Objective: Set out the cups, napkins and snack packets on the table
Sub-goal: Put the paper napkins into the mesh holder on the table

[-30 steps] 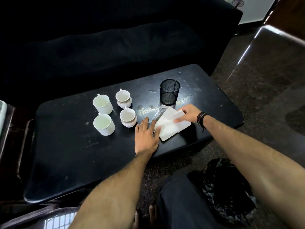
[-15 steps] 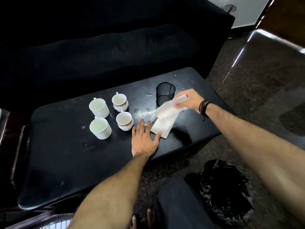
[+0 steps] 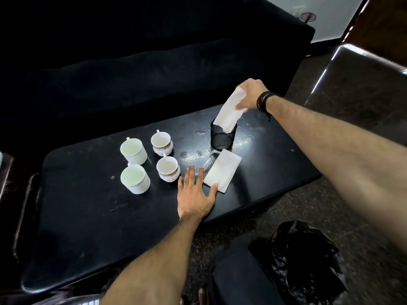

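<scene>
Your right hand [image 3: 250,94] has lifted its grasped napkin [image 3: 229,112] into the holder [image 3: 222,137]; its lower end is hidden. Left hand [image 3: 196,192] stays flat, released.

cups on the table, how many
4, grouped at the black table's left: two plain white mugs, two patterned white teacups. None look hidden.

Right hand [image 3: 250,95] holding napkin [image 3: 229,112] in mesh holder [image 3: 222,138], four cups [image 3: 133,150]
</scene>
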{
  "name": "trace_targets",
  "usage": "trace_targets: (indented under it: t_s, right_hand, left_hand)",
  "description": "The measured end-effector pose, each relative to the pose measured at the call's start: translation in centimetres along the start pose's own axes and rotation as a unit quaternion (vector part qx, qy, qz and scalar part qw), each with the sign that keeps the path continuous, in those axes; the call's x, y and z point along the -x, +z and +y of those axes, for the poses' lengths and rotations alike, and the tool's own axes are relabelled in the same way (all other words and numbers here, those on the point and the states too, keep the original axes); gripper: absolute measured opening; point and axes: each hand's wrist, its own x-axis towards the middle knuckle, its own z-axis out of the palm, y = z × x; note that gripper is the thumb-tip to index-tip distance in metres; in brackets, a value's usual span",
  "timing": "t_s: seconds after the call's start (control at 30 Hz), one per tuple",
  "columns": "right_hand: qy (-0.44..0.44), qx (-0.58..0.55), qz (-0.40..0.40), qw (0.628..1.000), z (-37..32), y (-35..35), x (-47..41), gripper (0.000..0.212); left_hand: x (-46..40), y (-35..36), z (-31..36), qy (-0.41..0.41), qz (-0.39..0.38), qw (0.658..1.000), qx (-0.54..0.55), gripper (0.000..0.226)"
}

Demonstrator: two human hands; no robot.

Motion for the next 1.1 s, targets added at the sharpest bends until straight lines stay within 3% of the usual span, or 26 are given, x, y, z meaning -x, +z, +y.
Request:
trace_targets:
  t_s: [0.3,0.5,0.6,0.67,0.73,0.8,0.87,0.93,1.0,1.1]
  right_hand:
    - [-0.047,0.070,-0.058,0.995,-0.3,6.2,-0.8,0.060]
    - [-0.033,0.110,-0.024,0.993,-0.5,7.4,-0.7,0.070]
    - [-0.023,0.093,0.052,0.994,-0.5,6.6,0.2,0.079]
    - [-0.054,0.057,0.158,0.984,-0.5,6.2,1.4,0.072]
    - [-0.096,0.047,0.246,0.963,-0.1,6.4,3.3,0.050]
    - [-0.107,0.024,0.268,0.957,0.9,7.6,5.4,0.026]
    - [-0.074,-0.022,0.222,0.972,2.5,9.4,7.5,0.013]
    - [-0.013,-0.049,0.098,0.994,4.4,11.5,8.7,0.019]
    - [0.015,-0.018,-0.042,0.999,5.5,13.3,9.4,0.041]
    - [0.040,-0.019,-0.085,0.995,5.7,14.7,9.0,0.068]
  left_hand:
    - [0.0,-0.1,0.1,0.000,0.004,1.000,0.001,0.081]
    - [0.0,-0.3,0.2,-0.002,-0.005,1.000,0.002,0.081]
    - [0.0,-0.4,0.2,-0.003,-0.007,1.000,0.004,0.082]
    - [0.0,-0.4,0.2,-0.004,-0.010,1.000,0.002,0.082]
    - [-0.1,-0.4,0.3,-0.003,-0.013,1.000,-0.002,0.082]
    - [-0.1,-0.4,0.3,-0.003,-0.012,1.000,-0.005,0.082]
    - [-0.1,-0.4,0.3,-0.002,-0.012,1.000,-0.006,0.081]
    - [-0.1,-0.4,0.2,-0.002,-0.009,1.000,-0.004,0.081]
    - [-0.1,-0.4,0.2,-0.002,-0.008,1.000,-0.004,0.081]
    - [-0.1,-0.4,0.1,-0.002,-0.006,1.000,-0.006,0.081]
